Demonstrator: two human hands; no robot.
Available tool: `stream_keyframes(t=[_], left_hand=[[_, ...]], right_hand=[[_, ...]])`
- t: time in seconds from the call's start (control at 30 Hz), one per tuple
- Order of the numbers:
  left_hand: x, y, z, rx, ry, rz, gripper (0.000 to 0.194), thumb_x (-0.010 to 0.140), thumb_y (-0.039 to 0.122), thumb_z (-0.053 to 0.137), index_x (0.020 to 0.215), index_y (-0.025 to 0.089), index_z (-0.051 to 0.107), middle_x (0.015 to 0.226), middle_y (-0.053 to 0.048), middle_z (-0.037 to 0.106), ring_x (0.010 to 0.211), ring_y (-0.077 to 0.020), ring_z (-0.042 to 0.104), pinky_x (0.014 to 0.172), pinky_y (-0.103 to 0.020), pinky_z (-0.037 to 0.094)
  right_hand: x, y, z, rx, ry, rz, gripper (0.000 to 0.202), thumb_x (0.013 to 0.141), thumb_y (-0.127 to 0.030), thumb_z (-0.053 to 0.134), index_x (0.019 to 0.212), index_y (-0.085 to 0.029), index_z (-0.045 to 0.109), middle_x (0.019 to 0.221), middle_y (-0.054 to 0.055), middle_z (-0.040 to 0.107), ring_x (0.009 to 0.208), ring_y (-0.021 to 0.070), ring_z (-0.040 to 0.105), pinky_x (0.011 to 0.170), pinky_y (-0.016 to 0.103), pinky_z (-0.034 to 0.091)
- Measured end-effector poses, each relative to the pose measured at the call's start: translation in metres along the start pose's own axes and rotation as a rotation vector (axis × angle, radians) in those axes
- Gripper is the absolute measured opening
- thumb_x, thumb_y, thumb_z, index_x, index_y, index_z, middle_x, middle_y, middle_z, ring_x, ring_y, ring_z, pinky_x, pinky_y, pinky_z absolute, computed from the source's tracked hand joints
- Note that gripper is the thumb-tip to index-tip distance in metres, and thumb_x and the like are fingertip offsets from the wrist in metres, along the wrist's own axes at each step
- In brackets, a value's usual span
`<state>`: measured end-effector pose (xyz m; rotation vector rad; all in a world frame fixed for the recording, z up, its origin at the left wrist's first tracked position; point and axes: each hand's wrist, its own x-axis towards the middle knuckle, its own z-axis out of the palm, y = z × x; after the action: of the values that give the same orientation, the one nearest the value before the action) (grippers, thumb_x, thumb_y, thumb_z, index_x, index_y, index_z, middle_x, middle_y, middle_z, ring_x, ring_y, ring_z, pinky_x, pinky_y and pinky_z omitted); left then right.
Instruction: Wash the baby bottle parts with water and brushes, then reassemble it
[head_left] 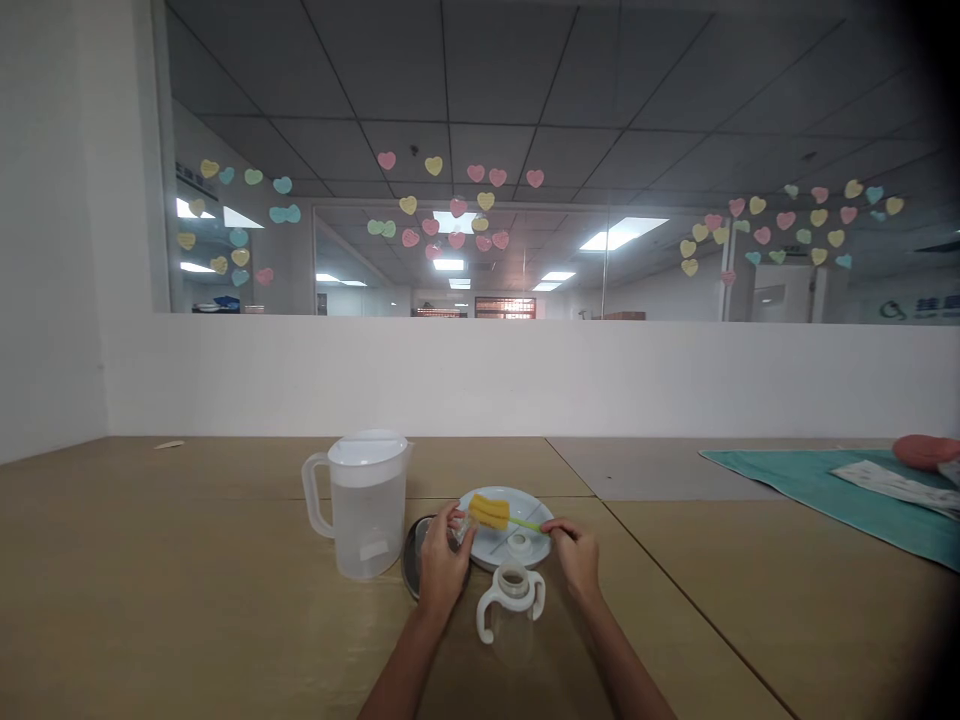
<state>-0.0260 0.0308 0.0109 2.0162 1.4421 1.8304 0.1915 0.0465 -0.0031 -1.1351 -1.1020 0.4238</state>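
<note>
In my right hand [576,556] is the thin green handle of a yellow sponge bottle brush [490,512], fingers closed round its end. The brush lies level above a white plate [540,500], its head pointing left. My left hand [444,560] pinches a small clear piece [463,527], perhaps a bottle cover, close to the sponge head; my fingers partly hide it. A white ring-shaped piece [519,542] rests on the plate. Nearer to me, between my forearms, a clear baby bottle [513,625] with two white handles stands upright with its mouth uncovered.
Left of my hands stands a lidded translucent pitcher [367,515]. A dark round dish [412,560] sits partly under my left hand. To the right lie a teal cloth [810,490], a patterned cloth [892,485] and a red-orange object [924,452]. A white wall [525,380] bounds the table behind.
</note>
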Motion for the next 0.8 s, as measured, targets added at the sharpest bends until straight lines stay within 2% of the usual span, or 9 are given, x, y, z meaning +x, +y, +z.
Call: stream_keyframes(t=[0.07, 0.23, 0.37, 0.5, 0.63, 0.8], left_hand=[[0.0, 0.001, -0.002, -0.011, -0.024, -0.023, 0.034, 0.082, 0.039, 0.052, 0.111, 0.02, 0.053, 0.1, -0.007, 0.065, 0.084, -0.0178, 0.061, 0.079, -0.031, 0.048], [0.001, 0.003, -0.003, -0.039, 0.012, -0.073, 0.037, 0.084, 0.045, 0.048, 0.109, 0.018, 0.054, 0.098, -0.008, 0.066, 0.071, -0.0158, 0.061, 0.07, -0.03, 0.049], [0.004, 0.001, -0.006, -0.008, 0.048, -0.005, 0.023, 0.081, 0.034, 0.05, 0.097, 0.02, 0.058, 0.095, -0.005, 0.066, 0.077, -0.0163, 0.06, 0.074, -0.029, 0.047], [0.01, -0.01, -0.019, 0.042, 0.108, 0.029, 0.014, 0.077, 0.019, 0.045, 0.078, 0.02, 0.059, 0.091, -0.004, 0.066, 0.087, -0.0178, 0.059, 0.079, -0.028, 0.045], [0.014, -0.021, -0.031, 0.312, -0.053, -0.05, 0.02, 0.076, 0.009, 0.042, 0.071, 0.019, 0.059, 0.078, -0.003, 0.065, 0.081, -0.0177, 0.058, 0.076, -0.027, 0.042], [0.015, -0.02, -0.032, 0.658, -0.216, -0.145, 0.023, 0.077, 0.006, 0.043, 0.088, 0.016, 0.06, 0.082, -0.008, 0.066, 0.082, -0.0209, 0.059, 0.074, -0.029, 0.039]], right_hand=[[-0.002, -0.002, 0.001, -0.031, -0.029, -0.014, 0.028, 0.059, -0.031, 0.045, 0.057, -0.019, 0.07, 0.069, 0.006, 0.071, 0.072, 0.0239, 0.063, 0.067, 0.03, 0.044], [-0.003, -0.002, 0.0, -0.053, 0.058, -0.013, 0.029, 0.06, -0.031, 0.044, 0.058, -0.019, 0.07, 0.07, 0.007, 0.071, 0.073, 0.0241, 0.063, 0.065, 0.029, 0.044], [-0.003, -0.002, -0.001, -0.115, 0.016, -0.029, 0.029, 0.06, -0.031, 0.044, 0.058, -0.02, 0.07, 0.072, 0.007, 0.071, 0.072, 0.0243, 0.063, 0.066, 0.03, 0.043], [-0.003, -0.003, -0.004, -0.195, 0.103, 0.007, 0.03, 0.059, -0.031, 0.043, 0.059, -0.021, 0.071, 0.073, 0.007, 0.071, 0.071, 0.0251, 0.062, 0.063, 0.03, 0.042], [-0.003, -0.005, -0.006, -0.23, 0.148, 0.017, 0.031, 0.06, -0.03, 0.041, 0.06, -0.02, 0.071, 0.073, 0.008, 0.071, 0.069, 0.025, 0.062, 0.061, 0.03, 0.041], [-0.003, -0.007, -0.006, -0.3, 0.118, -0.045, 0.031, 0.061, -0.031, 0.041, 0.06, -0.021, 0.071, 0.073, 0.007, 0.071, 0.069, 0.0245, 0.061, 0.062, 0.03, 0.039]])
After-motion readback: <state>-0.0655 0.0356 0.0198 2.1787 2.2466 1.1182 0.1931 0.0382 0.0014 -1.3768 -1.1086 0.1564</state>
